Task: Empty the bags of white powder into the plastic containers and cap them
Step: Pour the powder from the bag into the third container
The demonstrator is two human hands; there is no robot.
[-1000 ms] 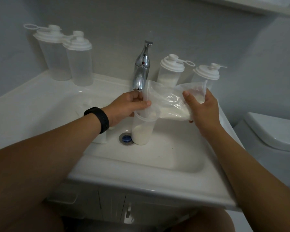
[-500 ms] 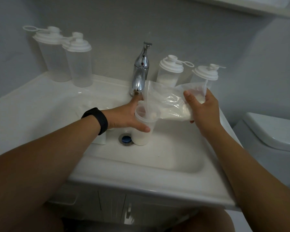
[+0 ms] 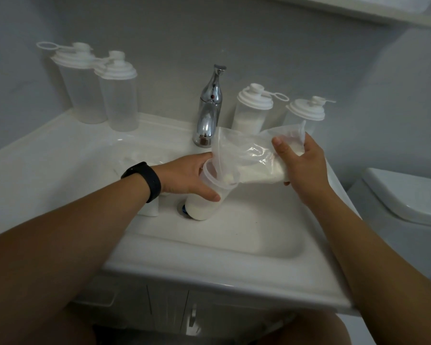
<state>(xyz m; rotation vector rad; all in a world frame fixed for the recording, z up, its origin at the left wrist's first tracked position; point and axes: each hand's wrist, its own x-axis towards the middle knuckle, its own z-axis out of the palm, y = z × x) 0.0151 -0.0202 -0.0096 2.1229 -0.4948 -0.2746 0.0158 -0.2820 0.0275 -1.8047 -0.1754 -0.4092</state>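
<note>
We see a white sink (image 3: pixel 209 247) filling the middle of the view, with a white toilet (image 3: pixel 406 195) at its 3 o'clock. A chrome tap (image 3: pixel 209 108) stands at the basin's 12 o'clock edge.

On the ledge at 10 o'clock from the tap stand two capped clear containers (image 3: pixel 105 93), touching or nearly so, with no powder that we can make out. At 2 o'clock from the tap stand two more capped containers (image 3: pixel 253 108); the nearer one holds white powder in its lower part, while the lower part of the farther one is hidden behind the bag.

In the basin, just beside the drain (image 3: pixel 182 209), stands an open container (image 3: pixel 207 195), its lower part white with powder. Our left hand (image 3: pixel 187 175), a black band (image 3: pixel 147 180) on its wrist, wraps its fingers and thumb around the upper part of this container. Our right hand (image 3: pixel 301 168) grips the bag (image 3: pixel 249 155) of white powder at 2 o'clock from the open container, thumb on top and fingers curled underneath. The bag lies tilted, its mouth dipping into the container's open rim, powder gathered along its lower side.
</note>
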